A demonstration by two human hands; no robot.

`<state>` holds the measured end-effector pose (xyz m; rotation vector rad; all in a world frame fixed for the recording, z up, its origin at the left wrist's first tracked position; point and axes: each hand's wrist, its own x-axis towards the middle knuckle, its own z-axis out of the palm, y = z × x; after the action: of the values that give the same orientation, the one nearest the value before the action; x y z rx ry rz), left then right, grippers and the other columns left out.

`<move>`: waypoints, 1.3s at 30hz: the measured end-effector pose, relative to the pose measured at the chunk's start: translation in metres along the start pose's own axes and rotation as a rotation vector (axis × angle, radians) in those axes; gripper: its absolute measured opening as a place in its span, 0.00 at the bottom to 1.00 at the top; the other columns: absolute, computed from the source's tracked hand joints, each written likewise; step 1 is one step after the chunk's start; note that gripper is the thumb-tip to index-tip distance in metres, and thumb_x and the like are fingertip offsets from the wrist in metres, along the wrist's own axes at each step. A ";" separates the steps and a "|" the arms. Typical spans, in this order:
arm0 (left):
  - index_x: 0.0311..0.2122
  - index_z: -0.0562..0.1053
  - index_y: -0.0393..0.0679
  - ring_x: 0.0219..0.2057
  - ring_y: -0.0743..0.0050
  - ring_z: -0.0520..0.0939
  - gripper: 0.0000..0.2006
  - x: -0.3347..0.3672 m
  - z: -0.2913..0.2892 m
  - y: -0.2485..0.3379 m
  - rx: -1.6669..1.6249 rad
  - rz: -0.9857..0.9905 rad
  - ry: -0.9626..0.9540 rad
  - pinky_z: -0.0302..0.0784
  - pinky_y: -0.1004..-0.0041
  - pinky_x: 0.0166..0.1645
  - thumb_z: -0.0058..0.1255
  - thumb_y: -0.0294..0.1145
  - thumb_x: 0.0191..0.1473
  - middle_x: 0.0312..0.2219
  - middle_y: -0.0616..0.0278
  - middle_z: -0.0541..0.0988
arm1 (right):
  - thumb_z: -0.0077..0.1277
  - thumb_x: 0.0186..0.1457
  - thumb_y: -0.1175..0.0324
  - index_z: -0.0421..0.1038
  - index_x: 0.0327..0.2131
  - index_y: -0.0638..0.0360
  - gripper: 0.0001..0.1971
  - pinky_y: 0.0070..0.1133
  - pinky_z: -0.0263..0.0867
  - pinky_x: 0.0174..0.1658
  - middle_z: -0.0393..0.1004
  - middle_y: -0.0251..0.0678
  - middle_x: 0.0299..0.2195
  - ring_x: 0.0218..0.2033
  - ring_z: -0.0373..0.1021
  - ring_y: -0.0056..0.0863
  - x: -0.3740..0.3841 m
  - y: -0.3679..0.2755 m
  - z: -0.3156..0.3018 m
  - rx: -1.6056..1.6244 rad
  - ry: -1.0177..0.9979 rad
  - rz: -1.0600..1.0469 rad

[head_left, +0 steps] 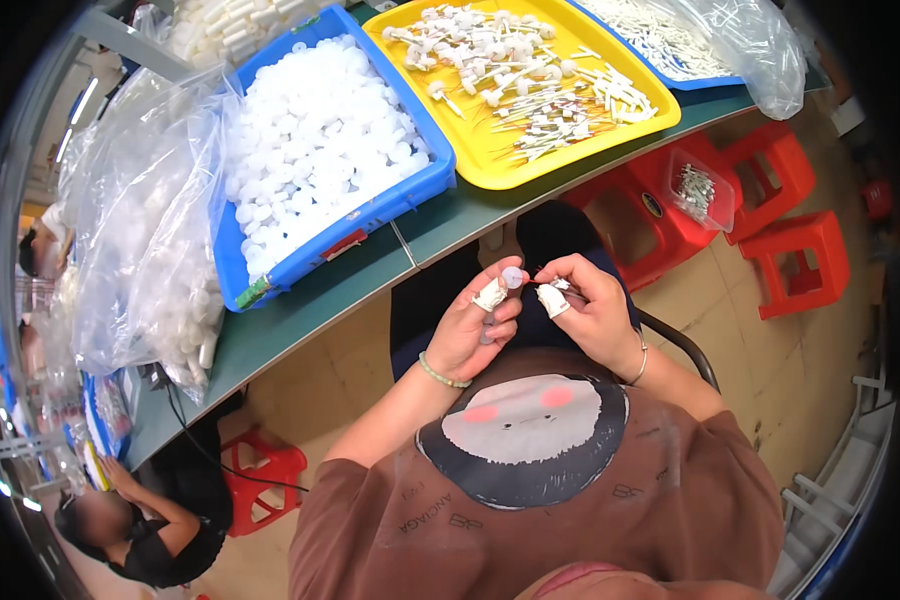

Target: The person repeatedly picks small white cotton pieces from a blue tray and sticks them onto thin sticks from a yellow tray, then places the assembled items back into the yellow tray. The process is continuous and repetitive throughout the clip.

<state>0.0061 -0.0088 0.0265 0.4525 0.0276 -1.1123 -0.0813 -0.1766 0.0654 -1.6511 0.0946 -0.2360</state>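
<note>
In front of my lap, my left hand (467, 325) pinches a round translucent white plastic cap (512, 277) between thumb and fingertips. More whitish plastic pieces (487, 327) are tucked under its curled fingers. Close beside it, my right hand (598, 312) is closed on a thin wired piece, with a bit of red wire (532, 279) showing toward the cap. Its fingers hide most of that piece. White wrapping covers both thumbs. On the table, a blue tray (440, 172) holds a heap of similar white caps. A yellow tray (505, 180) carries white-headed wired pieces.
Clear plastic bags (135, 240) of white parts lie at the table's left. Another blue tray (705, 82) of thin white sticks stands far right. Red stools (795, 265) are on the floor at right, one bearing a clear tub (705, 190). Another person (155, 520) sits lower left.
</note>
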 end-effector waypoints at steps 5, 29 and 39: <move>0.49 0.69 0.48 0.25 0.88 0.65 0.13 0.002 -0.012 -0.003 -0.188 0.016 0.003 0.62 0.90 0.21 0.46 0.34 0.59 0.42 0.64 0.74 | 0.51 0.50 0.80 0.68 0.38 0.65 0.10 0.15 0.69 0.33 0.72 0.35 0.32 0.31 0.70 0.18 0.001 -0.001 0.000 -0.198 0.016 -0.076; 0.52 0.66 0.46 0.23 0.91 0.64 0.18 0.006 0.003 0.000 0.053 0.066 0.248 0.59 0.90 0.21 0.50 0.32 0.56 0.48 0.64 0.73 | 0.54 0.44 0.80 0.68 0.36 0.62 0.13 0.23 0.66 0.29 0.71 0.39 0.29 0.26 0.70 0.34 0.011 0.014 0.005 -0.496 0.059 -0.223; 0.53 0.65 0.46 0.24 0.90 0.64 0.17 0.007 -0.001 -0.001 0.102 0.093 0.216 0.60 0.91 0.22 0.48 0.28 0.57 0.50 0.64 0.71 | 0.54 0.44 0.80 0.68 0.36 0.62 0.12 0.26 0.67 0.30 0.72 0.40 0.30 0.29 0.71 0.37 0.013 0.013 0.006 -0.508 0.069 -0.266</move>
<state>0.0084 -0.0150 0.0230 0.6583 0.1382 -0.9724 -0.0660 -0.1746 0.0530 -2.1625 -0.0163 -0.5026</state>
